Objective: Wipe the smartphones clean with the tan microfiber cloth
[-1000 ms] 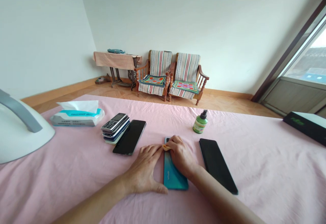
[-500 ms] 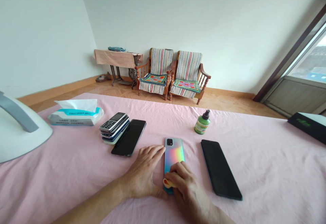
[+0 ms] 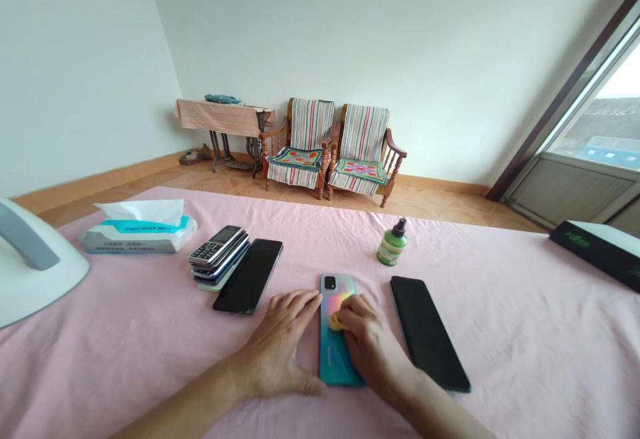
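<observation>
A shiny blue smartphone (image 3: 330,356) lies back side up on the pink cloth, its camera block at the far end. My left hand (image 3: 283,339) is open along the phone's left edge, fingertips at its upper side and thumb by its lower corner. Closed around a small yellowish cloth (image 3: 336,323), my right hand (image 3: 367,339) presses on the middle of the phone's back. To the right lies a black smartphone (image 3: 430,332), screen up. Another dark smartphone (image 3: 250,276) rests left of my left hand, against a stack of phones (image 3: 220,252) topped by a keypad phone.
Beyond the phones stands a green spray bottle (image 3: 392,244). A tissue pack (image 3: 140,234) and a white rounded appliance with a grey handle (image 3: 35,272) are at the left. A black box (image 3: 595,252) sits at the right edge. Two wooden chairs (image 3: 357,149) stand past the table.
My right hand has slid up the phone's back with the cloth, from the lower end to the middle. My left hand stays at the phone's edge. The view has shifted slightly.
</observation>
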Action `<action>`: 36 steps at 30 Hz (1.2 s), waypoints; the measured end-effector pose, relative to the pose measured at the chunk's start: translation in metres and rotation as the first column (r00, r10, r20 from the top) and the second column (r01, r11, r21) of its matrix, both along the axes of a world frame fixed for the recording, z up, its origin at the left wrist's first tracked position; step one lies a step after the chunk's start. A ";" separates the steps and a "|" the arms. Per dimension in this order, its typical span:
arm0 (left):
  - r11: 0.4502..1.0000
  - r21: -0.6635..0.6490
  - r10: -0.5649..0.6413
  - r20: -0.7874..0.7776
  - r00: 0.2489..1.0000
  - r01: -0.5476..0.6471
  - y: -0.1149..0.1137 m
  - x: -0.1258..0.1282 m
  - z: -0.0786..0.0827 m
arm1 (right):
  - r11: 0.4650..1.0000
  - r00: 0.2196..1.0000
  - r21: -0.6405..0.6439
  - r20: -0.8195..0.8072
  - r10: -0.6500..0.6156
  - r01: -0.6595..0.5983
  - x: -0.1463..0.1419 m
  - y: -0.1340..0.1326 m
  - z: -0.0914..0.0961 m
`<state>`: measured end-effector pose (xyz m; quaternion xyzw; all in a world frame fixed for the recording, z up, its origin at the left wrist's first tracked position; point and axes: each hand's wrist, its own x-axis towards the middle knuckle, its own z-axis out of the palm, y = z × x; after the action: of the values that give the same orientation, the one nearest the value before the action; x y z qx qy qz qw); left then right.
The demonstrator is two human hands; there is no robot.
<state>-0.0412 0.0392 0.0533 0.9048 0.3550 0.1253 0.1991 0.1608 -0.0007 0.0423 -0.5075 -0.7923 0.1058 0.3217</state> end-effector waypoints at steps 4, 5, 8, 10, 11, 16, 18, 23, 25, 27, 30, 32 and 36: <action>1.000 -0.012 -0.009 -0.010 1.000 0.008 0.000 -0.001 0.002 | 0.989 0.991 0.073 -0.002 -0.132 0.132 0.004 0.030 0.001; 1.000 -0.015 -0.005 -0.010 1.000 0.005 0.000 -0.001 0.002 | 0.987 0.990 0.074 -0.004 -0.141 0.141 0.003 0.027 0.000; 1.000 -0.020 0.012 -0.005 1.000 -0.012 -0.001 0.000 0.002 | 0.995 0.995 0.035 -0.021 -0.098 0.099 -0.004 0.002 -0.004; 1.000 -0.017 0.021 0.002 1.000 -0.021 -0.001 0.000 0.002 | 0.999 0.998 -0.013 -0.041 -0.038 0.038 -0.009 -0.015 -0.005; 1.000 -0.014 0.021 0.001 1.000 -0.021 -0.001 0.000 0.002 | 0.999 0.999 -0.023 -0.044 -0.032 0.031 -0.010 -0.019 -0.005; 1.000 -0.009 0.010 -0.030 0.999 -0.011 0.000 -0.001 0.001 | 0.989 0.989 0.026 0.025 -0.146 0.146 -0.004 0.012 -0.001; 1.000 -0.013 0.002 -0.038 0.999 -0.002 0.001 -0.001 0.001 | 0.980 0.980 0.028 0.030 -0.199 0.198 -0.002 0.029 0.001; 1.000 -0.023 0.002 -0.054 0.999 -0.003 0.001 -0.001 0.002 | 0.977 0.976 0.033 0.047 -0.214 0.212 -0.002 0.031 -0.002; 1.000 -0.028 0.008 -0.058 0.998 -0.010 0.001 0.000 0.002 | 0.979 0.978 0.038 0.053 -0.200 0.198 -0.004 0.022 -0.003; 1.000 -0.022 0.011 -0.051 0.999 -0.012 0.001 0.000 0.001 | 0.985 0.984 0.034 0.046 -0.170 0.169 -0.005 0.011 -0.003; 1.000 0.007 0.010 -0.030 1.000 -0.009 0.001 0.000 -0.002 | 0.995 0.995 0.018 0.025 -0.100 0.100 -0.008 -0.011 -0.003; 1.000 0.023 0.007 -0.018 1.000 -0.006 0.001 -0.001 -0.004 | 0.998 0.998 0.003 0.016 -0.065 0.065 -0.010 -0.024 -0.003; 0.999 0.034 0.013 -0.013 1.000 -0.012 0.001 0.000 -0.006 | 0.998 0.998 -0.021 0.037 -0.050 0.051 -0.010 -0.027 -0.002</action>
<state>-0.0412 0.0400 0.0470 0.9066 0.3597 0.1267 0.1805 0.1509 -0.0277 0.0404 -0.5328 -0.7837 0.0971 0.3040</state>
